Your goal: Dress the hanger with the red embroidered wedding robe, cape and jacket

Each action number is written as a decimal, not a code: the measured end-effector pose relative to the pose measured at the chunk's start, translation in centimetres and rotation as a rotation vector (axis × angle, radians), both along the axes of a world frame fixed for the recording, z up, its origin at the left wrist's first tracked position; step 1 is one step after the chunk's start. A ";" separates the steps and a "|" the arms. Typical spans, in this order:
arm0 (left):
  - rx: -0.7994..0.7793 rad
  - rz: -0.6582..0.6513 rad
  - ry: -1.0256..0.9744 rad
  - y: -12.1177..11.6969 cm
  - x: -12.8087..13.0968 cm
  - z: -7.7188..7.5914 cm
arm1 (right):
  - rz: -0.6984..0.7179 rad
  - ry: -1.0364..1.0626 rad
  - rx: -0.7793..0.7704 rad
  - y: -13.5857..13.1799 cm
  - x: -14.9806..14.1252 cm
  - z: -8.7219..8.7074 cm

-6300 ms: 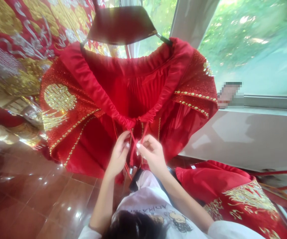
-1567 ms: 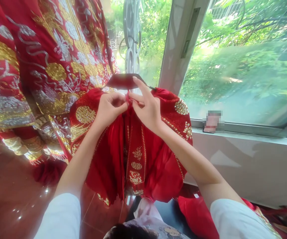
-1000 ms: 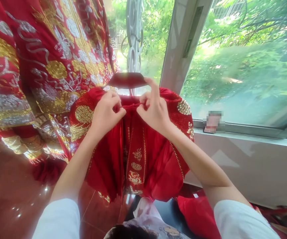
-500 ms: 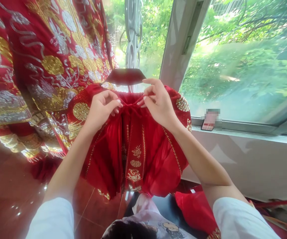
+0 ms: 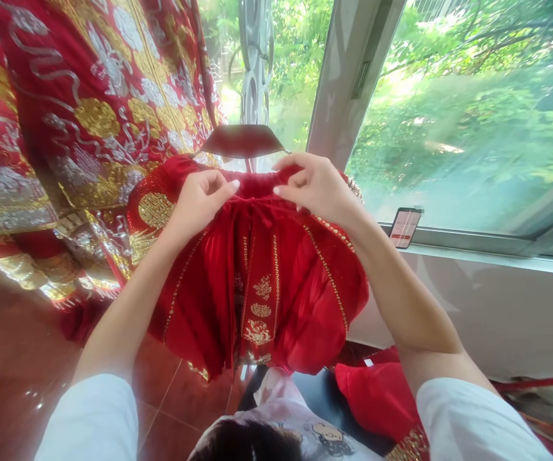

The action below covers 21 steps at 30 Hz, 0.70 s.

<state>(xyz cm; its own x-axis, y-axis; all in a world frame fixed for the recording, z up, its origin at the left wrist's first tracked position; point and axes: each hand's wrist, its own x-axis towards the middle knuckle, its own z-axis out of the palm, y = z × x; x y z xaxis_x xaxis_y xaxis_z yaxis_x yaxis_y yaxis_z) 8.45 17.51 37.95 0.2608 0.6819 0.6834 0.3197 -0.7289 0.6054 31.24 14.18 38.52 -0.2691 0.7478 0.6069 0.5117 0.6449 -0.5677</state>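
A red skirt (image 5: 257, 282) with gold beaded trim hangs from a dark hanger (image 5: 242, 139) in front of me, its pleats falling downward. My left hand (image 5: 198, 200) pinches the gathered waistband (image 5: 255, 184) left of centre. Just right of centre, my right hand (image 5: 315, 186) grips the same waistband with curled fingers. The two hands sit close together at the top of the skirt.
A large red garment (image 5: 79, 109) with gold and silver embroidery hangs at the left. A window frame (image 5: 353, 77) and pale sill (image 5: 488, 256) run at the right, with a phone (image 5: 405, 226) propped on the sill. More red cloth (image 5: 377, 403) lies low right on the glossy brown floor (image 5: 22, 371).
Earlier my hands worked red strings low on the skirt's open waist. They have since risen to the top, and in the last second they have spread slightly apart along the gathered waistband.
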 end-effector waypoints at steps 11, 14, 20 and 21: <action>0.314 0.231 0.167 -1.0 -3.2 -0.2 | -0.177 -0.026 0.209 -0.2 2.7 -0.6; 0.539 0.346 0.197 -1.2 -5.5 1.9 | -0.360 -0.083 0.464 -0.1 5.0 -1.3; 0.273 0.464 0.245 2.5 -9.3 1.6 | -0.375 -0.190 0.312 1.6 8.3 -3.4; 0.295 0.465 0.212 3.1 -9.4 0.9 | -0.344 -0.160 0.289 1.8 8.5 -3.5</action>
